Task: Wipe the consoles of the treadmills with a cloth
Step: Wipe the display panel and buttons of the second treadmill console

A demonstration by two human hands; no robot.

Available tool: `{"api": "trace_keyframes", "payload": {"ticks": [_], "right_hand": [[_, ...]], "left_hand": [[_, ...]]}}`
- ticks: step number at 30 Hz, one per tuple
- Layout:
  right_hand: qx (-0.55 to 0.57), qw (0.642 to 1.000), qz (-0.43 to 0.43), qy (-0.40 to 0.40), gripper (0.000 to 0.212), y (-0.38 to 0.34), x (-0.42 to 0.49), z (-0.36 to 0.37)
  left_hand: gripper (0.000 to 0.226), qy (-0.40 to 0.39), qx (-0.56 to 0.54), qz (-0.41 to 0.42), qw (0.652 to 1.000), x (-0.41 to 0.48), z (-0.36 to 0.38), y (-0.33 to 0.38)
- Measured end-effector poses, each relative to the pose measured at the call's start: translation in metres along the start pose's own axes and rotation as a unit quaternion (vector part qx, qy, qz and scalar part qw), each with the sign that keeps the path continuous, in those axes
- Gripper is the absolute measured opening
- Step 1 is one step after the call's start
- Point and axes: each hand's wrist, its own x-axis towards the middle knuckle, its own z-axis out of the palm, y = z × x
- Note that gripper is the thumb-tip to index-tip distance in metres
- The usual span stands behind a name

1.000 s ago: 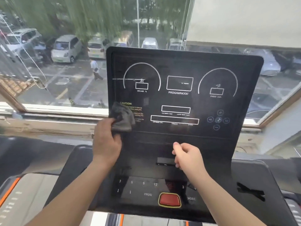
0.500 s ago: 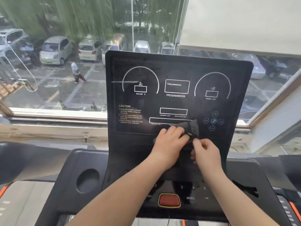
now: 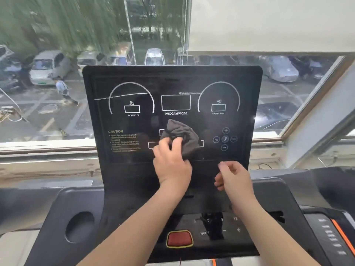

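The black treadmill console (image 3: 240, 89) stands upright in front of me, with white dial outlines and a yellow caution text. A crumpled dark grey cloth (image 3: 182, 136) is pressed against the middle of its lower screen area. My left hand (image 3: 172, 162) grips the cloth from below. To the right, at the console's lower edge, my right hand (image 3: 233, 176) hovers with loosely curled fingers and holds nothing.
Below the screen lie a button panel and a red stop button (image 3: 179, 239). A round cup holder (image 3: 79, 226) sits at the lower left. A neighbouring treadmill (image 3: 330, 237) with orange trim is at the right. Behind the console is a window (image 3: 48, 104) over a car park.
My left hand carried the cloth from the console's left edge to its middle. My right hand touched the cloth half a second ago and has since let go and moved down-right.
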Motion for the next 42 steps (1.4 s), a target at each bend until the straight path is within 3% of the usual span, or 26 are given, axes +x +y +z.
{"api": "trace_keyframes", "payload": {"ticks": [4,6,11,13,15,18,21,23,27,30,32,36,42], "right_hand": [[0.013,0.997,-0.002,0.072,0.007,0.019,0.013,-0.025],[0.007,0.994,0.012,0.112,0.013,0.031,0.019,-0.044],[0.005,0.982,0.055,0.180,0.027,0.062,0.024,-0.087],[-0.013,0.981,0.064,0.185,0.025,0.071,0.023,-0.100],[-0.031,0.982,0.060,0.175,0.018,0.077,0.022,-0.111],[-0.050,0.986,0.045,0.152,0.013,0.077,0.020,-0.116],[-0.071,0.990,0.033,0.120,0.013,0.072,0.016,-0.107],[-0.074,0.991,0.000,0.112,0.013,0.063,0.012,-0.095],[-0.064,0.983,-0.094,0.146,0.017,0.034,0.006,-0.062],[-0.013,0.985,-0.096,0.141,0.030,0.017,-0.003,-0.033],[-0.006,0.991,-0.072,0.116,0.027,0.013,-0.011,-0.013],[-0.035,0.996,-0.053,0.067,0.020,0.016,-0.030,0.030],[-0.071,0.996,-0.045,-0.038,0.025,0.005,-0.054,0.085]], "left_hand": [[0.061,-0.091,0.051,0.177,0.979,-0.007,0.039,0.049],[0.060,-0.132,0.085,0.237,0.959,-0.015,0.058,0.067],[0.037,-0.248,0.128,0.333,0.901,-0.055,0.103,0.112],[0.032,-0.330,0.137,0.363,0.861,-0.082,0.121,0.115],[0.032,-0.367,0.122,0.351,0.853,-0.110,0.130,0.109],[0.038,-0.360,0.081,0.340,0.865,-0.125,0.130,0.100],[0.043,-0.388,0.078,0.336,0.855,-0.111,0.113,0.100],[0.046,-0.367,0.053,0.318,0.872,-0.096,0.095,0.098],[0.046,-0.179,-0.026,0.320,0.930,-0.061,0.052,0.084],[0.041,-0.047,-0.015,0.364,0.930,-0.035,0.023,0.067],[0.041,-0.063,0.049,0.382,0.921,-0.021,0.015,0.036],[0.054,-0.196,0.165,0.352,0.900,-0.016,-0.007,-0.038],[0.057,-0.167,0.173,0.258,0.936,-0.016,-0.058,-0.110]]}}
